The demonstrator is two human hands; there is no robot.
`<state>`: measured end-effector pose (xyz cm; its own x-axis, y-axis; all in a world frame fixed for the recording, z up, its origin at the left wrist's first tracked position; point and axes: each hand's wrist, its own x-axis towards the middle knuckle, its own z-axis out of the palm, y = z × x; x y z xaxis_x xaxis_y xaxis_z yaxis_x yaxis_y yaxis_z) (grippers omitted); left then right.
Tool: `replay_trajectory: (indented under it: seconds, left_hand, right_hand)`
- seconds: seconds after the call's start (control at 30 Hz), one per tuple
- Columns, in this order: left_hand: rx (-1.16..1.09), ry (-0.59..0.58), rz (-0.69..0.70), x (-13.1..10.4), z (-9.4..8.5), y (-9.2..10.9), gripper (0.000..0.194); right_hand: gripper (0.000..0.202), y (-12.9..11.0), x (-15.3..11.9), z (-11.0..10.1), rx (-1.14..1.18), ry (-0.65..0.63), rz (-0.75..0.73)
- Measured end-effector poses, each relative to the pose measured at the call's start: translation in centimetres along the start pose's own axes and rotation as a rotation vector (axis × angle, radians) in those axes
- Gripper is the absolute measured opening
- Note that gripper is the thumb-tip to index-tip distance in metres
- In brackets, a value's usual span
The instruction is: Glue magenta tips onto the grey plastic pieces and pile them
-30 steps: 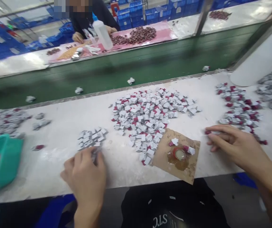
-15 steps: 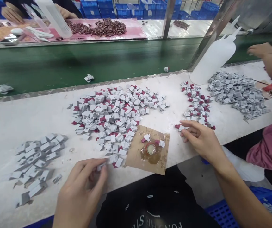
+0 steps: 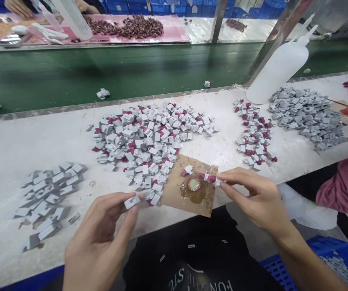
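Observation:
Between the thumb and fingers of my left hand point(image 3: 101, 230) is a light grey block point(image 3: 132, 201) with a small opening. My right hand point(image 3: 249, 198) pinches a small grey and dark red piece point(image 3: 215, 180) above the right side of a brown cardboard square point(image 3: 174, 190). On the cardboard sit a small round cap point(image 3: 194, 184) in a wet amber patch and a red and white piece point(image 3: 187, 170). Behind the cardboard spreads a big pile of grey and red pieces point(image 3: 149, 137). Plain grey blocks point(image 3: 49, 190) lie to the left.
A white squeeze bottle point(image 3: 279, 64) stands at the back right, beside a metal post. Right of it lie grey blocks point(image 3: 310, 117); a strip of grey-red pieces point(image 3: 254, 133) is nearer. Beyond runs a green belt point(image 3: 71, 76). A person's pink sleeve point(image 3: 344, 186) is at the right.
My right hand has moved left with its piece, from beside the right strip to over the cardboard. My left hand has turned its block into clearer view. Pieces on the belt have shifted left.

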<state>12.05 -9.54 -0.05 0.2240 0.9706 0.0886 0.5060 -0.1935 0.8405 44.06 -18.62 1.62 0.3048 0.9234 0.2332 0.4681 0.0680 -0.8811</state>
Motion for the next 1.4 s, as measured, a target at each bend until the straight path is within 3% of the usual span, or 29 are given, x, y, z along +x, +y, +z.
replay_trajectory:
  seconds: [0.1,0.33,0.7,0.97,1.17,1.3,1.4]
  left_hand:
    - [-0.179,-0.015,-0.048,1.1,1.4,1.8,0.014]
    - [-0.348,-0.19,-0.105,3.2,3.9,3.7,0.022]
    - [-0.593,-0.434,-0.117,5.7,6.7,6.8,0.022]
    - [-0.608,-0.487,-0.076,6.2,7.3,7.2,0.012]
    - [-0.533,-0.475,0.017,6.8,6.4,7.8,0.011]
    - [-0.351,-0.516,0.105,10.5,5.2,9.0,0.013]
    - [-0.108,-0.485,0.137,15.8,4.8,9.9,0.018]
  right_hand:
    - [0.027,-1.0,-0.4,1.3,0.017,-0.038,-0.067]
    - [0.028,-0.5,0.1,2.5,0.019,-0.098,-0.091]
    - [0.015,-2.5,2.0,2.2,0.455,-0.005,0.219]
    - [0.017,-2.2,2.4,2.2,0.404,-0.024,0.193]
    - [0.016,-2.9,3.4,1.8,0.459,-0.109,0.192]
    - [0.014,-2.7,6.4,1.7,0.459,-0.189,0.178]
    - [0.025,-1.3,11.9,1.8,0.169,-0.163,0.121]
